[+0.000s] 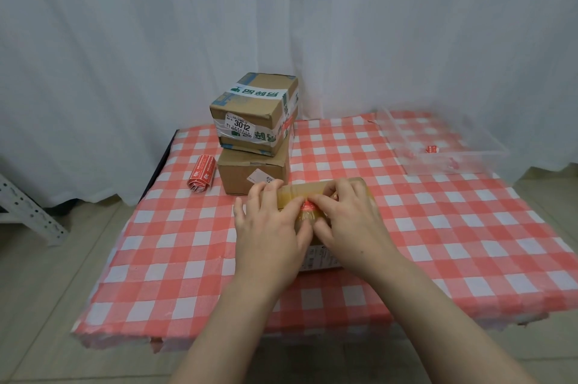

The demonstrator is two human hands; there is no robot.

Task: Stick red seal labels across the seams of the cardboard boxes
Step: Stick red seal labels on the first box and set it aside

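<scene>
A taped cardboard box [308, 193] lies in the middle of the checked table, mostly covered by both hands. A red seal label [308, 207] sits on its top across the taped seam. My left hand [272, 221] lies flat on the box's left half with fingers spread. My right hand [347, 214] presses the label down with its fingertips. Two more cardboard boxes stand stacked behind: the upper one [255, 111] marked 3012 on the lower one [253, 172]. A roll of red seal labels [202, 173] lies to their left.
The table wears a red and white checked cloth [438, 243]. A clear plastic tray [438, 143] at the back right holds a small red label scrap [432, 149]. A white curtain hangs behind. A white metal rack leg [28, 211] stands on the floor at left.
</scene>
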